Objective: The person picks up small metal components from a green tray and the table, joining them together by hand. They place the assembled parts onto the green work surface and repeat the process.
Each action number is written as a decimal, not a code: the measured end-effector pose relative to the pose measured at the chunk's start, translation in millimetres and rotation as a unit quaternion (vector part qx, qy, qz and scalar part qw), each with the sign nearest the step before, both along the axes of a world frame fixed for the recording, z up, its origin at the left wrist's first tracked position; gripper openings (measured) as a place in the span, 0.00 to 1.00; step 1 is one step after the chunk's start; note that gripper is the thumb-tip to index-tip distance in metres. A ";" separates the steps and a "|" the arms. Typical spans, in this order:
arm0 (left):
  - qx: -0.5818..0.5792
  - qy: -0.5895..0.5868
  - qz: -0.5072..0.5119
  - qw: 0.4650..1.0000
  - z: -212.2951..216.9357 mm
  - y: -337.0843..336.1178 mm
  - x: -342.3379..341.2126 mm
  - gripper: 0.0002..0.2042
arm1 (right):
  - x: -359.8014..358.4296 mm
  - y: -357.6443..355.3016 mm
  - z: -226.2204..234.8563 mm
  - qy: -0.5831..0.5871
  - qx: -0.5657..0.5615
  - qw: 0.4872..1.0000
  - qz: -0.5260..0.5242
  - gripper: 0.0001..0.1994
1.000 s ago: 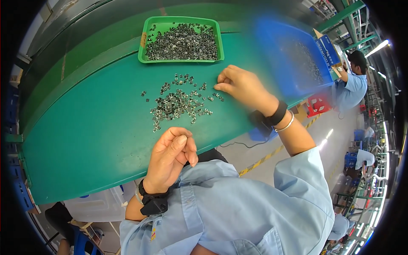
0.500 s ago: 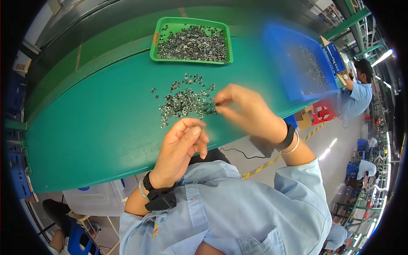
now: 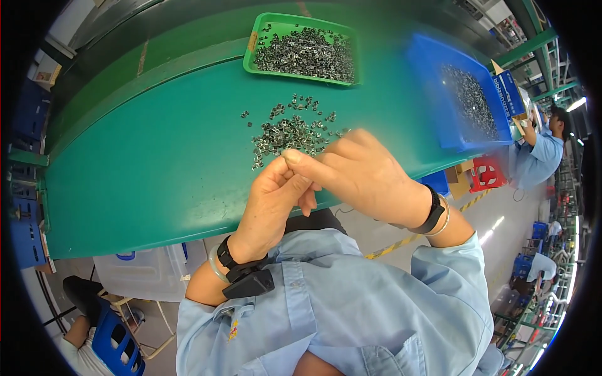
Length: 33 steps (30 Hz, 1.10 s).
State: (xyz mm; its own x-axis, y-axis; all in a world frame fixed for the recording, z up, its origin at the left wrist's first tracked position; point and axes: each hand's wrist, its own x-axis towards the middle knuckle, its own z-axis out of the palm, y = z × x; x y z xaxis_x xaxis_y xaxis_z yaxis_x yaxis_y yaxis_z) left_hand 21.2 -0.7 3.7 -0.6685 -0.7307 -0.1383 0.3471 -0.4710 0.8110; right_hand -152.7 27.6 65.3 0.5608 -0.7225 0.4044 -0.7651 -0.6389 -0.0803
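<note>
Just in front of a loose pile of small shiny metal parts (image 3: 287, 134), my two hands meet over the green table. My left hand (image 3: 268, 203) has its fingers curled and its thumb against them. Reaching in from the right, my right hand (image 3: 354, 172) brings its thumb and fingers together at the left fingertips. Whatever lies between the fingers is hidden. Behind the pile stands a green tray (image 3: 249, 55) filled with many more of the same small parts.
A blue bin (image 3: 433, 94) with small parts stands on the right of the green tabletop (image 3: 144, 169). Beyond it are a printed carton (image 3: 508, 94), a red stool (image 3: 487, 173) and a person in light blue (image 3: 547, 150). A clear plastic box (image 3: 147, 272) sits below the left edge.
My right hand has moved left from the pile's right side to meet my left hand. The left fingers have drawn in. The whole view has shifted slightly.
</note>
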 end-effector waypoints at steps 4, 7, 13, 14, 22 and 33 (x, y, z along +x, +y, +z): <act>-0.006 -0.013 -0.005 1.000 5.1 -2.1 -0.8 0.06 | 0.3 0.6 -0.1 -0.038 0.028 0.999 -0.028 0.25; 0.017 0.010 -0.004 1.000 3.2 -2.9 -0.4 0.06 | -3.8 2.0 -6.1 -0.111 0.042 0.992 -0.037 0.20; 0.058 0.062 -0.015 0.996 -4.3 0.8 -0.1 0.07 | -1.7 11.1 -31.8 -0.317 0.057 0.945 -0.052 0.11; 0.056 0.064 -0.015 0.996 -4.6 1.2 0.1 0.07 | -0.5 11.7 -34.8 -0.317 0.056 0.945 -0.052 0.11; 0.068 0.077 -0.021 0.994 -1.2 5.6 -0.2 0.09 | 2.8 14.5 -44.6 -0.363 0.064 0.927 -0.061 0.10; 0.079 0.105 -0.025 0.991 -9.4 6.6 -2.8 0.09 | 5.5 18.0 -49.3 -0.402 0.082 0.909 -0.069 0.10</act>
